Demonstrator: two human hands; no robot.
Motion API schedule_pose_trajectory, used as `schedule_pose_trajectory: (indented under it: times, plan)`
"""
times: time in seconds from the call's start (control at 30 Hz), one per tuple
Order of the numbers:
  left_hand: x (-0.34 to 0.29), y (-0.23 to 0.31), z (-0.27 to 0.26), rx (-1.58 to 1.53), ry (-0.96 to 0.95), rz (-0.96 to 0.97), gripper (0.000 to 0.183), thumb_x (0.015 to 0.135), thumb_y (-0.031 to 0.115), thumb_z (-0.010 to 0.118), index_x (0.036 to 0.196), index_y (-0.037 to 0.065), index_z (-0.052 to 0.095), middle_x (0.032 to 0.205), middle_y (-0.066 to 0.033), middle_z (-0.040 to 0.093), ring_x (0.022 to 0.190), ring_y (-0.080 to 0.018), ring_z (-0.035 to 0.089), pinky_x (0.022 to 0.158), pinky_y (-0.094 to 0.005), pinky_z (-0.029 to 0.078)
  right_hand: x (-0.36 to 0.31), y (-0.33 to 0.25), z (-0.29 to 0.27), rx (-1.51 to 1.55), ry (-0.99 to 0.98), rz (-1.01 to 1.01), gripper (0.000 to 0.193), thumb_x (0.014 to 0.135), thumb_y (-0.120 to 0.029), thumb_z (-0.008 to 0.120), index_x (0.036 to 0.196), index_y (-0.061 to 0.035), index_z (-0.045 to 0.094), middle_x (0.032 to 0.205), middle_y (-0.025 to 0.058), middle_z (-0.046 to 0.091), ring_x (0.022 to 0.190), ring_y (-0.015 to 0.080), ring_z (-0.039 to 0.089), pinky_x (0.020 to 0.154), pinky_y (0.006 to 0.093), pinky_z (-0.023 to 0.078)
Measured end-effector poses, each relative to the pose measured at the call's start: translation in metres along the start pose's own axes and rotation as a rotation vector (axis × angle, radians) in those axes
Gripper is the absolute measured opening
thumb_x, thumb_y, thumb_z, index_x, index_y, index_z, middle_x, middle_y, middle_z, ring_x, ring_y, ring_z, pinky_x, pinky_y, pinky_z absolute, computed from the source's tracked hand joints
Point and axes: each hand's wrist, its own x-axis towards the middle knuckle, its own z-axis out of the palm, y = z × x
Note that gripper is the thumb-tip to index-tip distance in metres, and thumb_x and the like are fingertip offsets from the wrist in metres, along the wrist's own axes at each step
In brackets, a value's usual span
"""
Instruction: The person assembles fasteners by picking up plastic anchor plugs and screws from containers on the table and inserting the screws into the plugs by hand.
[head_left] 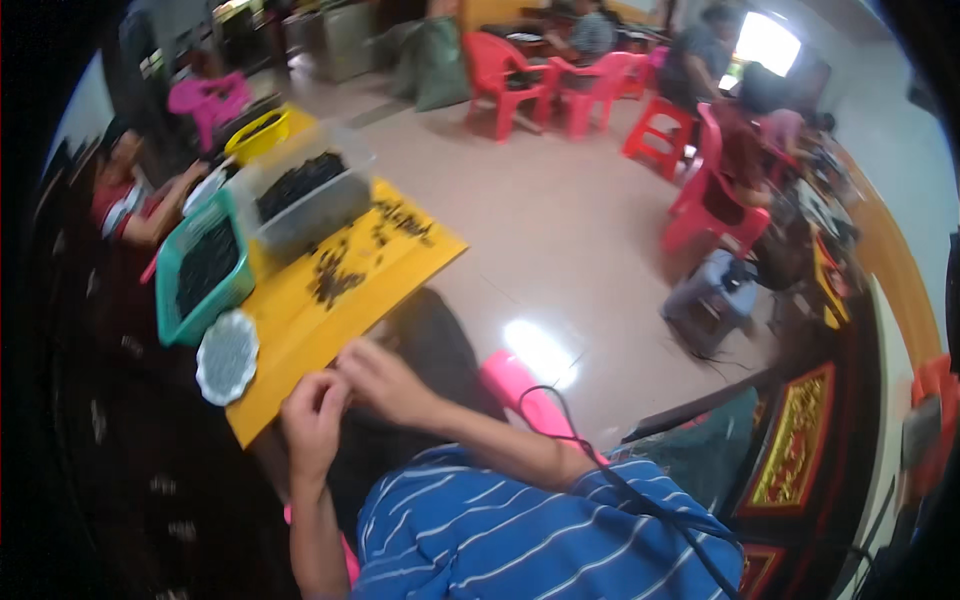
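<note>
My left hand (314, 418) and my right hand (388, 382) meet just off the near edge of a yellow tabletop (405, 278). Fingertips on both are pinched together and almost touch. Anything small between them is hidden by the fingers and blur. On the tabletop beyond them lie loose small dark pieces (334, 280), with another scatter (402, 222) farther back. To the left of my hands, a white scalloped dish (227, 358) sits at the table's edge. Behind it stand a teal basket (166, 300) and a clear plastic bin (325, 217), both holding more dark pieces.
A yellow basket (262, 140) stands at the table's far end, near a seated person (125, 195) on the left. Red plastic chairs (500, 80) and other people are across the tiled floor. A black cable (640, 500) runs over my right arm, above a pink stool (525, 390).
</note>
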Motion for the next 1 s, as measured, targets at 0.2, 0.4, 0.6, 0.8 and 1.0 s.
schedule_pose_trajectory:
  times: [0.2,0.4,0.6,0.8,1.0]
  plan:
    - [0.016,-0.014,0.018,-0.274,-0.068,-0.024,0.005,0.097,0.006,0.064,0.099,0.002,0.063,0.084,-0.0011,0.066,0.073,-0.0058,0.060,0.064,-0.0205,0.048,-0.002,-0.009,-0.017,0.307,-0.015,0.233,0.019,0.108,-0.026,0.049,0.101,-0.0083,0.052,0.074,-0.0019,0.047,0.061,0.0065,0.044,0.054,0.0224,0.036]
    - [0.004,-0.008,0.012,-0.271,-0.054,0.037,0.011,0.096,0.003,0.065,0.107,0.000,0.063,0.088,-0.0030,0.070,0.075,-0.0063,0.064,0.068,-0.0207,0.050,-0.001,-0.011,-0.004,0.338,-0.009,0.217,0.020,0.108,-0.031,0.049,0.104,-0.0118,0.049,0.078,-0.0058,0.046,0.060,0.0023,0.038,0.052,0.0187,0.030]
    - [0.004,-0.008,0.013,-0.164,-0.045,0.035,0.012,0.093,-0.001,0.065,0.105,0.000,0.062,0.087,-0.0030,0.069,0.073,-0.0066,0.065,0.067,-0.0202,0.052,-0.001,-0.007,-0.004,0.292,-0.009,0.206,0.019,0.108,-0.030,0.050,0.104,-0.0115,0.049,0.080,-0.0056,0.045,0.061,0.0019,0.039,0.052,0.0186,0.032]
    - [0.008,0.000,0.018,0.142,0.023,0.179,0.011,0.086,0.001,0.073,0.093,0.001,0.064,0.073,0.0026,0.064,0.063,-0.0027,0.058,0.058,-0.0197,0.047,0.000,0.008,-0.004,0.059,0.106,0.052,0.021,0.108,-0.029,0.050,0.102,-0.0095,0.052,0.081,-0.0041,0.047,0.063,0.0037,0.043,0.054,0.0205,0.038]
    - [0.032,-0.047,0.001,-0.165,-0.014,0.039,0.016,0.092,0.007,0.072,0.104,-0.001,0.066,0.088,0.0009,0.068,0.070,-0.0039,0.061,0.065,-0.0210,0.051,0.003,0.001,-0.009,0.369,0.072,0.275,0.019,0.107,-0.029,0.050,0.100,-0.0110,0.049,0.075,-0.0021,0.046,0.059,0.0048,0.039,0.052,0.0202,0.033]
